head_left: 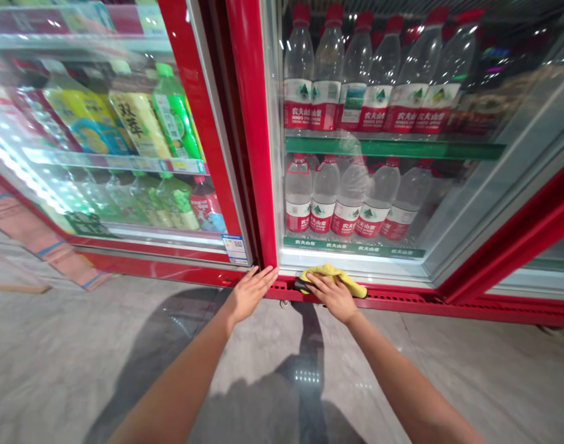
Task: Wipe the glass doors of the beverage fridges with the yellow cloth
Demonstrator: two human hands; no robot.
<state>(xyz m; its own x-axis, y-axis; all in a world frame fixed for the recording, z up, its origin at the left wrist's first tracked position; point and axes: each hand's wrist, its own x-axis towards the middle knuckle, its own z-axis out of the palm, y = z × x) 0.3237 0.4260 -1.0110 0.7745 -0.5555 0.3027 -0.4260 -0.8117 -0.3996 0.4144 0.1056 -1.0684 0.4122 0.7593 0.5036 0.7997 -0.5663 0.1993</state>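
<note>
A yellow cloth with a dark edge (353, 284) lies against the red bottom ledge of the right cooler (393, 298). On top of it rests my right hand (332, 296), fingers spread and pressing the cloth to the ledge. My left hand (250, 293) lies with its fingers stretched out on the red frame at the lower corner between the two coolers, holding nothing. The glass of the right cooler is just above both hands.
Water bottles (347, 209) with red and white labels stand on two shelves behind the glass. Colourful drink bottles (171, 111) fill the left cooler (143, 266). Pink and white cartons (29, 231) stand at the far left. Grey floor (273, 370) lies below.
</note>
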